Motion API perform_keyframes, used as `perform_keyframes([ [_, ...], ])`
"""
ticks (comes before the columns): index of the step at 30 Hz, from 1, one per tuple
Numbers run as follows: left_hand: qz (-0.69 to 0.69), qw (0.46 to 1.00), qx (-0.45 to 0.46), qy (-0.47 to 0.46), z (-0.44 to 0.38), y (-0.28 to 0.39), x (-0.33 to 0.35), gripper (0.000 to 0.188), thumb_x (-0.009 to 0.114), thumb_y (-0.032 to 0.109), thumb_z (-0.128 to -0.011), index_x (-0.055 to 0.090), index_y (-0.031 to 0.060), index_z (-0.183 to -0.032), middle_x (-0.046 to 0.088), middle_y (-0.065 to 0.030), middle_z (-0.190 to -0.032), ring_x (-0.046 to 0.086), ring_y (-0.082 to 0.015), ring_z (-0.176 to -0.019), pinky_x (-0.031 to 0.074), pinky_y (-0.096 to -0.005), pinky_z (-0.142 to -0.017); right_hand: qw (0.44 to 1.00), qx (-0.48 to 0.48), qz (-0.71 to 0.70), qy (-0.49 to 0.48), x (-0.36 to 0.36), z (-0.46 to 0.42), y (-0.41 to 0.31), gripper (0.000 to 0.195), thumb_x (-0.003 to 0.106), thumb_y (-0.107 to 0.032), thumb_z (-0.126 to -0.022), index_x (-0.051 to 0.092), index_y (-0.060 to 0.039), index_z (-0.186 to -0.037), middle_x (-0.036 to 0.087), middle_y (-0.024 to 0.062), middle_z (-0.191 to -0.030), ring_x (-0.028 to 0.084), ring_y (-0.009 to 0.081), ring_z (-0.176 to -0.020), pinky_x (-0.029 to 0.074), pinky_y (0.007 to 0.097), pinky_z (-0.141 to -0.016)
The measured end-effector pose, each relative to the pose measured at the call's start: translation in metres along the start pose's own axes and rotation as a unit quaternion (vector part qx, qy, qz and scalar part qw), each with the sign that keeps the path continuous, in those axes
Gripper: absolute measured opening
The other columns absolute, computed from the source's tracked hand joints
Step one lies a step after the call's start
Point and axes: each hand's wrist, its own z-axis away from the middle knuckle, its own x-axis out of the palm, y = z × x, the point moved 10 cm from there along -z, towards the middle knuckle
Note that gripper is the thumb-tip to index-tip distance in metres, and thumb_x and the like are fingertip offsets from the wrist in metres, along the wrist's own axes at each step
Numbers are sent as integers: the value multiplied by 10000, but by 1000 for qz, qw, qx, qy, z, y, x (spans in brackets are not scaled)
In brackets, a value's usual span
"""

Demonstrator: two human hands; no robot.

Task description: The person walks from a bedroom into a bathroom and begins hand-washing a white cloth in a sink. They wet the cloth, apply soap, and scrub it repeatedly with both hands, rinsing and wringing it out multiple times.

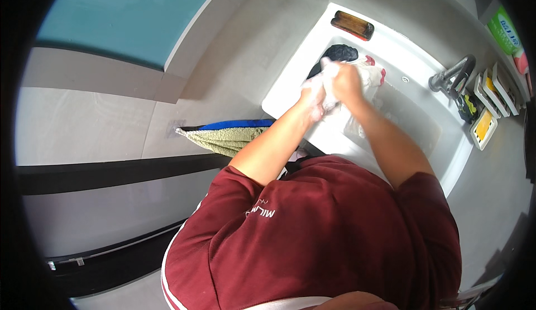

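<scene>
Both my hands are close together over the left part of a white sink [450, 159], gripping a wet, soapy white cloth [331, 86]. Suds cover my left hand [313, 98], which is on the cloth's left side. My right hand [346, 82] is closed on the cloth from the right and is slightly blurred. Just beyond my hands lies a dark, bunched cloth [341, 53]. White fabric with red-pink ends [370, 72] lies to the right of it, probably socks. Cloudy water [410, 117] stands in the basin.
A wooden brush [353, 24] rests on the sink's far left corner. The dark faucet [452, 77] stands on the right rim, near wall-mounted soap holders [483, 128] and a green package [503, 31]. Green and blue towels [228, 136] hang at the left.
</scene>
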Motion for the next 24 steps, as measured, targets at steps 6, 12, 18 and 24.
perform_keyframes([
  [6, -34, 999, -13, 16, 0, 1, 4, 276, 492, 322, -947, 611, 73, -946, 639, -82, -821, 647, -206, -671, 542, -301, -528, 998, 54, 27, -10, -3, 3, -4, 120, 637, -152, -706, 690, -84, -789, 637, 197, -713, 643, 380, -733, 508, 435, -675],
  [12, 39, 997, -36, -58, -2, -8, -6, 198, 483, 241, -933, 585, 73, -909, 618, -85, -752, 593, -208, -551, 487, -316, -447, 999, 42, 20, -6, -2, 10, -14, 153, 614, -196, -726, 682, -71, -782, 644, 191, -729, 634, 383, -715, 507, 436, -650],
  [18, 58, 998, 2, 36, 7, 1, -2, 215, 457, 245, -950, 584, 72, -941, 597, -57, -733, 524, -162, -488, 421, -319, -383, 993, -103, -26, 42, -6, 33, -50, 186, 611, -214, -807, 629, -54, -714, 642, 189, -724, 643, 366, -718, 483, 441, -596],
  [24, -14, 998, -11, 61, 7, -6, -18, 272, 420, 274, -958, 596, 68, -935, 619, -77, -783, 610, -210, -609, 519, -336, -505, 974, -198, -43, 104, -18, 45, -77, 202, 611, -224, -810, 647, -43, -730, 613, 196, -654, 617, 396, -641, 476, 438, -564],
])
